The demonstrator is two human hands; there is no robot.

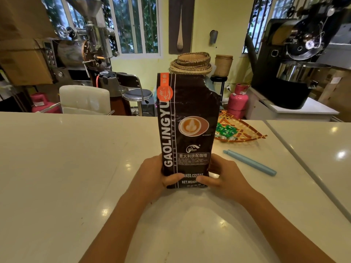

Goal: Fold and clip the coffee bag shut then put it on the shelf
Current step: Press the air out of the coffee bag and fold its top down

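Note:
A tall dark brown coffee bag (190, 111) with an orange label and a latte picture stands upright on the white counter (66, 158). Its top edge is unfolded, with a torn notch at the upper right corner. My left hand (152, 175) grips the bag's lower left side and my right hand (226, 177) grips its lower right side, both thumbs across the front. A light blue clip stick (249, 162) lies flat on the counter to the right of the bag, apart from my right hand.
A woven fan-shaped tray (245, 131) with green wrapped sweets sits behind the clip. Beyond the counter are a white chair (85, 99), a bar stool (136, 92), a pink gas cylinder (238, 101), stacked baskets (191, 63) and two coffee roasters.

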